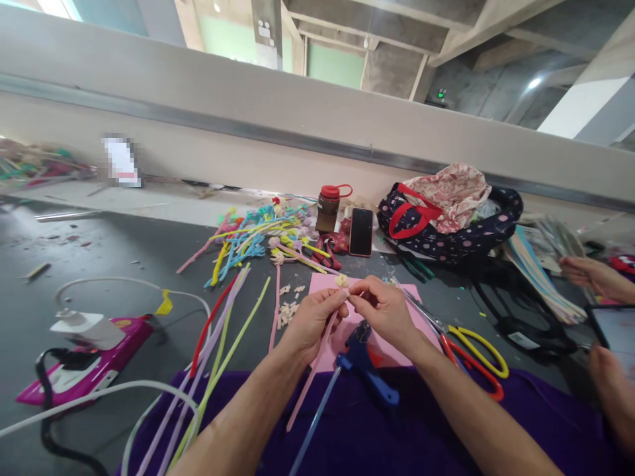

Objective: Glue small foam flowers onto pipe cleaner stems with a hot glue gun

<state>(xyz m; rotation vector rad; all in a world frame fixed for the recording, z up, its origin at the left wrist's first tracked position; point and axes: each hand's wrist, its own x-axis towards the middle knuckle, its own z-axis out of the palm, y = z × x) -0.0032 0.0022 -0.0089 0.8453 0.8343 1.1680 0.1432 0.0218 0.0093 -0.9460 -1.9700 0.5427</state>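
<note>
My left hand (317,322) is closed round a pink pipe cleaner (312,387) that hangs down below it. At its top end sits a small cream flower head (342,281). My right hand (381,309) pinches at the same spot just under the flower, fingertips touching those of the left. Beneath both hands lies a pink sheet (417,317). On it rests a blue glue gun (370,370) with a long glue stick trailing toward me. Scissors (471,350) with red and yellow handles lie right of my right forearm.
Colourful pipe-cleaner flowers (258,235) are heaped behind. A bottle (328,208), a phone (361,231) and a spotted bag (449,225) stand along the wall. Loose pipe cleaners (223,344) and a magenta power strip (99,360) with cables lie left. Another person's hand (598,277) shows at right.
</note>
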